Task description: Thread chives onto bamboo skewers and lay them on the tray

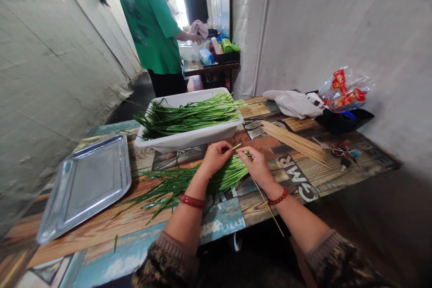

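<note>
My left hand (216,158) is closed in a pinch on a green garlic chive stalk, its pale end sticking up past the fingertips. Close beside it, my right hand (257,165) pinches at the same stalk, thumb and forefinger together. Beneath both hands lies a loose bunch of garlic chives (189,180), leaves to the left and pale stems to the right. A thin bamboo skewer (270,207) slants from under my right hand past the table's front edge; its upper end is hidden, so whether my fingers touch it cannot be seen.
Behind the bunch stands a white tub (199,137) full of chives. A metal tray (91,184) lies at left. Bamboo skewers (293,141), scissors (337,148), a pale cap (293,102) and a plastic bag (346,90) are at right. A person in green (151,22) stands beyond the table.
</note>
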{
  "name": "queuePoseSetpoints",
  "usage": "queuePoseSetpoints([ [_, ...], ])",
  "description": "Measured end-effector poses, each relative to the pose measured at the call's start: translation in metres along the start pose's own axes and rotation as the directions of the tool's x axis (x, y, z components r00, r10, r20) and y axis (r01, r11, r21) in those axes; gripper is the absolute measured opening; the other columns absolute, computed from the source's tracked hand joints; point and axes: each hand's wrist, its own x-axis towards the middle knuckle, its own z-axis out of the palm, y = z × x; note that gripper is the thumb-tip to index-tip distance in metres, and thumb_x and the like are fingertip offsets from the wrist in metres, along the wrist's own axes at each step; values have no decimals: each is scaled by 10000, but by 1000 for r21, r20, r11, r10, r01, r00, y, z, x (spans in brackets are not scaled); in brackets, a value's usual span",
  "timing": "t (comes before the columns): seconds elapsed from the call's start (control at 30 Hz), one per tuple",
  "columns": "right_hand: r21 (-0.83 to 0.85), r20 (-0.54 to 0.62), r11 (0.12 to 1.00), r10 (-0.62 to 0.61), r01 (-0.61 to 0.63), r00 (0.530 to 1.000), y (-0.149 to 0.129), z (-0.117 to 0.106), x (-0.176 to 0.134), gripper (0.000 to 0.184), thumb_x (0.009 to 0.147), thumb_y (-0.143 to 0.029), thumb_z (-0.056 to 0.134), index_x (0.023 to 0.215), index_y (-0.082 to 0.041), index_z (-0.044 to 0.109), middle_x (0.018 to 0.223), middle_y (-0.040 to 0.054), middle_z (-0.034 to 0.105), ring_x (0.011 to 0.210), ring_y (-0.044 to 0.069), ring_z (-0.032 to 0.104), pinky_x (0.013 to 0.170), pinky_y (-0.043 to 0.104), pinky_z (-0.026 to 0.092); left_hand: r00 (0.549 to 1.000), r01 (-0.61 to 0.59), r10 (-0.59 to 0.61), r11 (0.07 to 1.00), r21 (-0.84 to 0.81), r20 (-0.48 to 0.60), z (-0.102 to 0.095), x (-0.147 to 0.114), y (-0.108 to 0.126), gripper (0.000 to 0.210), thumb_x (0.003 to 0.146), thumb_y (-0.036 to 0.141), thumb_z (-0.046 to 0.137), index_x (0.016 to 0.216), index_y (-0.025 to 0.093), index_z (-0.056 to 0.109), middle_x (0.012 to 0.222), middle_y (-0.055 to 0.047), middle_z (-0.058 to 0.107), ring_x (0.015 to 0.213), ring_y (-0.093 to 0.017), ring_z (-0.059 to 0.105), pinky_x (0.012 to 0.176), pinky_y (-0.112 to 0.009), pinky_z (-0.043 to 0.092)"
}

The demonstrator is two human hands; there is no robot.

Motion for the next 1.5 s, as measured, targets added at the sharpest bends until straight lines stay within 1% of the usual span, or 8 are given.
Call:
queuePoseSetpoints([
  [0.17, -10, -1, 1000, -5, 5, 1000, 0, 0, 0, 223, 868, -354, 539, 881, -180, 677, 861, 56, 719, 815, 197, 649, 753, 307, 494, 1000, -21, 22, 999, 24, -16, 1, -1, 4, 120, 772, 167, 580, 738, 134, 690, 690, -10, 687, 613, -108, 553, 592, -206, 399],
  [0.37, -5, 2, 1000, 7, -7, 1000, -1, 0, 0, 218, 869, -346, 542, 883, -174, 676, 858, 54, 717, 802, 191, 647, 746, 302, 490, 999, -17, 19, 999, 43, -26, 0, -2, 9, 110, 766, 152, 590, 721, 132, 689, 673, -5, 677, 596, -103, 541, 586, -209, 387],
  [0.6, -5, -6, 1000, 7, -7, 1000, -1, 1, 0, 216, 865, -339, 544, 889, -175, 683, 877, 61, 724, 830, 198, 657, 767, 308, 498, 999, -14, 16, 999, 43, -41, 1, -1, 9, 101, 765, 149, 599, 719, 129, 687, 673, -7, 675, 598, -103, 539, 586, -211, 380],
  [0.93, -2, 2, 1000, 11, -11, 1000, -2, 0, -1, 218, 864, -333, 539, 907, -185, 693, 908, 59, 731, 855, 204, 662, 793, 323, 502, 999, -25, 25, 1000, 7, -42, 1, -2, 10, 99, 762, 158, 602, 710, 137, 683, 676, -9, 676, 615, -111, 556, 594, -212, 391],
  [1.23, -15, -3, 1000, 19, -19, 1000, 0, 0, -1, 214, 864, -338, 538, 865, -177, 678, 854, 48, 715, 806, 195, 652, 759, 300, 490, 998, -52, 51, 998, -30, -30, 2, -1, 6, 76, 739, 140, 621, 696, 139, 683, 665, -4, 656, 635, -112, 561, 610, -210, 400],
  [1.37, -37, -8, 999, 11, -11, 1000, 0, 0, 0, 218, 866, -353, 537, 849, -182, 671, 828, 43, 709, 785, 191, 641, 744, 301, 487, 999, -38, 37, 998, -40, -23, 2, -1, 7, 98, 746, 140, 601, 697, 142, 686, 687, -7, 678, 649, -117, 578, 622, -209, 415],
  [1.5, -36, -6, 999, 4, -4, 1000, 0, 0, -1, 225, 868, -354, 536, 872, -180, 679, 858, 52, 719, 820, 200, 648, 765, 314, 490, 999, -21, 20, 998, -59, -28, 1, -2, 8, 128, 764, 174, 583, 708, 134, 690, 689, -20, 692, 633, -122, 583, 608, -211, 421],
])
